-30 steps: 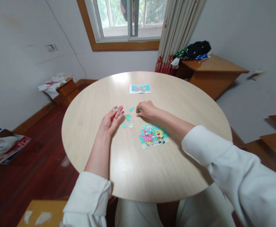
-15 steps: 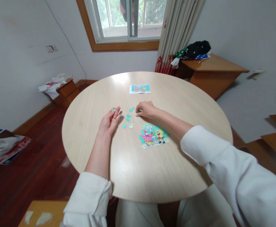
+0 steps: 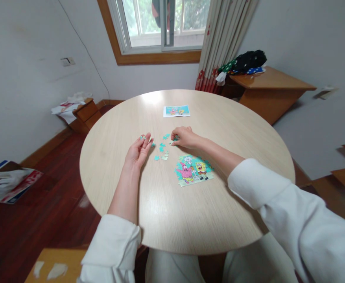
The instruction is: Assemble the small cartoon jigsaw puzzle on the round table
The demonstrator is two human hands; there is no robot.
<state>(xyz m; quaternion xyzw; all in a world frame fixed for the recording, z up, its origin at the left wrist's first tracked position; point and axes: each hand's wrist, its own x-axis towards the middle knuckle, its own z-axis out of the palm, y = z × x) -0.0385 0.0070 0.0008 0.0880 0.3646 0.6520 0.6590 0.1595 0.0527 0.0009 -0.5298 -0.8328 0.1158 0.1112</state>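
Observation:
My left hand (image 3: 138,151) is turned partly palm up on the left, its fingers bent around a small teal puzzle piece (image 3: 142,137). Another piece lies by its lower fingertips. My right hand (image 3: 185,137) reaches across from the right, thumb and fingers pinched low at a teal puzzle piece (image 3: 176,138) they partly cover. Between the hands several loose teal and pale green pieces (image 3: 162,147) are scattered. Nearer to me lies the partly joined puzzle (image 3: 193,171), showing a pink starfish, a yellow sponge and a pale squid figure; its upper edge is uneven.
A printed reference picture (image 3: 176,111) lies farther back on the round wooden table (image 3: 184,220). Beyond are a window and a curtain (image 3: 219,43). A wooden cabinet (image 3: 274,80) with cloths stands back right. A stool (image 3: 52,267) is at lower left.
The whole view has shifted slightly to the right. Both hands stay nearly where they were, and the joined puzzle looks the same.

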